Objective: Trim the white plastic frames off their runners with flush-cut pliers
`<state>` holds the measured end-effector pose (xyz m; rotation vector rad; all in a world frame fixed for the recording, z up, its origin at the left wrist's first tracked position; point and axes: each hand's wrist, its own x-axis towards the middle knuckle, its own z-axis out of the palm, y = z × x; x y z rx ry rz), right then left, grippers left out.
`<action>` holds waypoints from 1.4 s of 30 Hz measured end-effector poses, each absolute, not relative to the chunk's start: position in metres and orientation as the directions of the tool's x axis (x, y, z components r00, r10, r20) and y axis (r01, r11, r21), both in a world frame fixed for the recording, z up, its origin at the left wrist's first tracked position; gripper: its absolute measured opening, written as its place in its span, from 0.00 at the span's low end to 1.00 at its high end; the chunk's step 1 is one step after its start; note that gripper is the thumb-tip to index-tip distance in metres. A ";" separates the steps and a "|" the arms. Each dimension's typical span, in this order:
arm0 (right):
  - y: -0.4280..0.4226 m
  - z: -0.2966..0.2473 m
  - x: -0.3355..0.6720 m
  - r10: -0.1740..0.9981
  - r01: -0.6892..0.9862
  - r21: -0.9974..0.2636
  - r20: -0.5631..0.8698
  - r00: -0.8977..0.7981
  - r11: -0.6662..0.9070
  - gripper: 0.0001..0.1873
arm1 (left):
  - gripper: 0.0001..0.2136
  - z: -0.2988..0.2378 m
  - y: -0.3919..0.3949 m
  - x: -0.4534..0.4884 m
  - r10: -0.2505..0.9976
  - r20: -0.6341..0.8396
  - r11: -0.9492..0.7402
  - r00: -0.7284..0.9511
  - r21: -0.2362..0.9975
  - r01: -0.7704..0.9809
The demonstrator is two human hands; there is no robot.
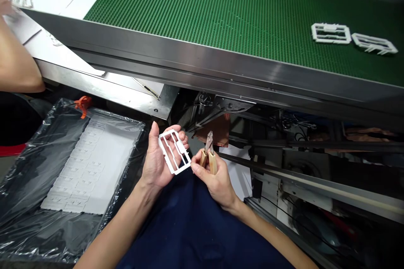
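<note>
A white plastic frame point(171, 158) with two thin inner bars rests across the palm of my left hand point(160, 162), the fingers curled behind it and the thumb raised at its edge. In my right hand point(217, 180) is a pair of nippers point(209, 145) with tan handles, jaws pointing up and away from me. The nippers are apart from the frame, though my right thumb comes close to its lower right corner. Part of the left fingers is hidden by the frame.
Two similar white frames point(331, 34) lie on the green conveyor belt point(205, 4) at right. Below left stands a bin lined with black plastic point(25, 218), holding rows of white parts point(74, 176). Another person's arm point(19, 59) leans over the metal table point(139, 103) at left.
</note>
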<state>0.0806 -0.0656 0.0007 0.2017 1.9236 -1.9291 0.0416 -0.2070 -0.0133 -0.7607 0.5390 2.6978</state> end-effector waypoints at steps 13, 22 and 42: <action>-0.066 0.002 0.079 -0.182 0.356 -0.932 -0.362 -0.914 0.065 0.06 | 0.26 -0.016 -0.206 0.040 0.148 -0.520 -0.902 -0.841 0.278 -0.330; -0.069 0.001 0.074 -0.189 0.369 -0.928 -0.370 -0.910 0.043 0.07 | 0.26 -0.016 -0.205 0.039 0.129 -0.508 -0.906 -0.852 0.289 -0.310; -0.082 0.006 0.062 -0.148 0.377 -0.911 -0.355 -0.923 -0.167 0.09 | 0.15 -0.008 -0.210 0.031 -0.012 -0.602 -0.944 -0.798 0.269 -0.189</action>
